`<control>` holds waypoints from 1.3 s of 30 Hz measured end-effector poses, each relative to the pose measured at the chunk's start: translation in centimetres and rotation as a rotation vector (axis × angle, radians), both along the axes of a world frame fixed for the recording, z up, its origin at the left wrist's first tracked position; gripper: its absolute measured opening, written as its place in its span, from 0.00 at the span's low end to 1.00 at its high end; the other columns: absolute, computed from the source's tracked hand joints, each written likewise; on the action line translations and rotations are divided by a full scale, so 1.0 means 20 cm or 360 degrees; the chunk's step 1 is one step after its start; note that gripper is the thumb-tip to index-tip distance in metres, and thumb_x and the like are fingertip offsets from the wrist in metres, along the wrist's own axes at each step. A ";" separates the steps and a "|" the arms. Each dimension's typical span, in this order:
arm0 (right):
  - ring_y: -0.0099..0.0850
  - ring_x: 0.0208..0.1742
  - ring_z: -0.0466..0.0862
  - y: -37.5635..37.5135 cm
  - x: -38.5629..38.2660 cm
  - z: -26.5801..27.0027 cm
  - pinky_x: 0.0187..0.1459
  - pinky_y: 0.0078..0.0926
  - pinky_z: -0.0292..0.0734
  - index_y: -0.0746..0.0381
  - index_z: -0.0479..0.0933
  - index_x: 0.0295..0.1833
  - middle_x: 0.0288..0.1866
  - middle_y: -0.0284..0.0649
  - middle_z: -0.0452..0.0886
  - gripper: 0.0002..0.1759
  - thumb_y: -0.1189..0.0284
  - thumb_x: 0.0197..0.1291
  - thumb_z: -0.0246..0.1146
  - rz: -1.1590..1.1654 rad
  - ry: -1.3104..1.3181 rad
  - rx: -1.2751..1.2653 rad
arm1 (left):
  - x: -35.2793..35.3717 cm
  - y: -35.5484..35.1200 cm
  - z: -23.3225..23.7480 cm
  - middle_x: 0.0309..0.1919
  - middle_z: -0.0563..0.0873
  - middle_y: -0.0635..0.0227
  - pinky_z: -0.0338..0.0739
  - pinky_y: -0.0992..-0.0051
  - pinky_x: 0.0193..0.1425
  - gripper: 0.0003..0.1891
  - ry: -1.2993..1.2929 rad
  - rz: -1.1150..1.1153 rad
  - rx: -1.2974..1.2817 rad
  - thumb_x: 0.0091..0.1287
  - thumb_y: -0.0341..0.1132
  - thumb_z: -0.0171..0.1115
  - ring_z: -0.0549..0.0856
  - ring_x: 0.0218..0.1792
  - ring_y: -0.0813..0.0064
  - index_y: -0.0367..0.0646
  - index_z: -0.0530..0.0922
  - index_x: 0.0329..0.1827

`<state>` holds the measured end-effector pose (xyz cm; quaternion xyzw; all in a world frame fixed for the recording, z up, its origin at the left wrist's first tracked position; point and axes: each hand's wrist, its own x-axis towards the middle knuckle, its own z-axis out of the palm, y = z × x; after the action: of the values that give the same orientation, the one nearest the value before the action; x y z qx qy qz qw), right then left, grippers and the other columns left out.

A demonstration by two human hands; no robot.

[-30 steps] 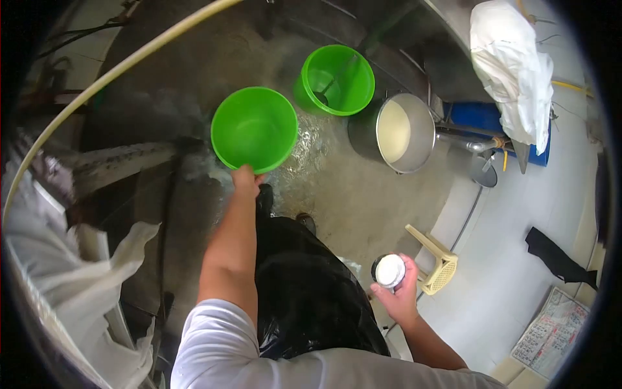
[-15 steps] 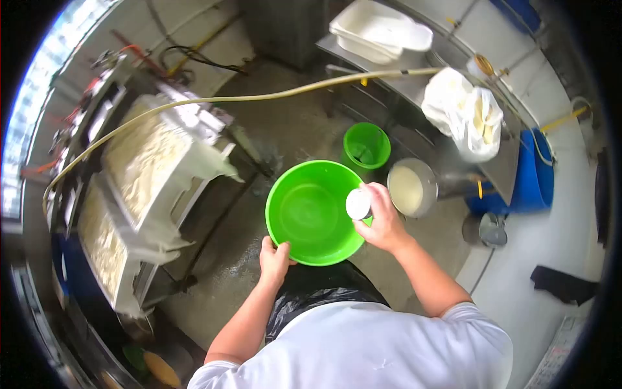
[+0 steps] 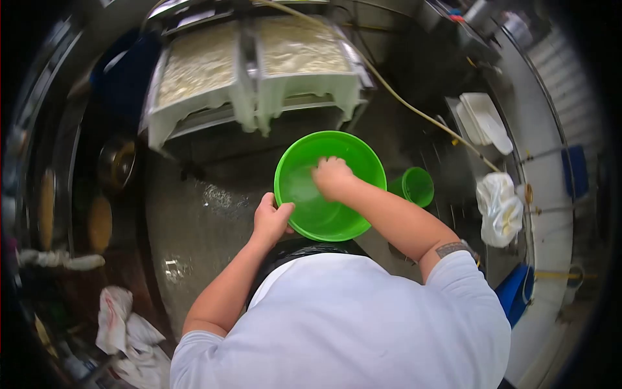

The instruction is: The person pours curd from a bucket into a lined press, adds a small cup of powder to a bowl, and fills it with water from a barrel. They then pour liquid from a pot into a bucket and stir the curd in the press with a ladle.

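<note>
A large round green basin point(image 3: 330, 223) is in front of my body. My left hand point(image 3: 270, 223) grips its near left rim, thumb on the inside. My right hand point(image 3: 334, 178) is inside the basin with its fingers curled. What the fingers hold, if anything, is hidden behind the hand. A pale, blurred patch shows on the basin's inner surface just left of these fingers. Close by on the right, partly behind my forearm, is a smaller green bucket point(image 3: 418, 187).
Ahead stand two cloth-lined trays point(image 3: 304, 48) filled with pale, lumpy material. A hose point(image 3: 402, 100) crosses above the floor. White tubs point(image 3: 481, 120) and a white plastic bag point(image 3: 500, 211) lie on the right-hand counter. White sacks point(image 3: 129, 330) are at lower left.
My view has swung left, bringing the trays ahead. My right hand has moved from the basin's right rim into it; the white round object it held is out of sight. My left hand still holds the rim.
</note>
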<state>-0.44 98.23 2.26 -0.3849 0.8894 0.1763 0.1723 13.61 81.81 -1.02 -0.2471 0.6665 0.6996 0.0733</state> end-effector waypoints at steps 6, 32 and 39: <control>0.48 0.60 0.82 -0.79 0.24 0.19 0.58 0.43 0.82 0.61 0.79 0.66 0.61 0.53 0.80 0.36 0.67 0.48 0.77 0.0390 -0.0258 -0.0161 | 0.46 -0.66 0.03 0.36 0.86 0.59 0.86 0.71 0.26 0.16 0.0046 0.0448 0.0013 0.64 0.35 0.67 0.89 0.29 0.71 0.34 0.77 0.49; 0.25 0.49 0.86 -3.57 -0.37 0.18 0.54 0.29 0.83 0.68 0.72 0.70 0.53 0.41 0.87 0.39 0.64 0.59 0.80 0.0192 -0.1622 -0.1874 | 0.80 -2.75 0.19 0.37 0.87 0.56 0.86 0.69 0.19 0.17 0.0123 0.1993 -0.0023 0.66 0.33 0.67 0.89 0.25 0.67 0.33 0.73 0.53; 0.45 0.51 0.87 -4.64 -0.33 0.67 0.54 0.39 0.83 0.64 0.76 0.64 0.55 0.50 0.84 0.34 0.64 0.54 0.77 0.0886 -0.1086 -0.2249 | 0.75 -3.22 0.14 0.38 0.88 0.53 0.85 0.70 0.18 0.18 0.0289 0.2240 0.0078 0.67 0.31 0.65 0.89 0.24 0.66 0.33 0.72 0.56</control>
<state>-7.09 5.41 15.71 -0.6406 0.5619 -0.5137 0.1003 28.69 17.41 1.72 -0.5581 0.3362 0.6134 -0.4464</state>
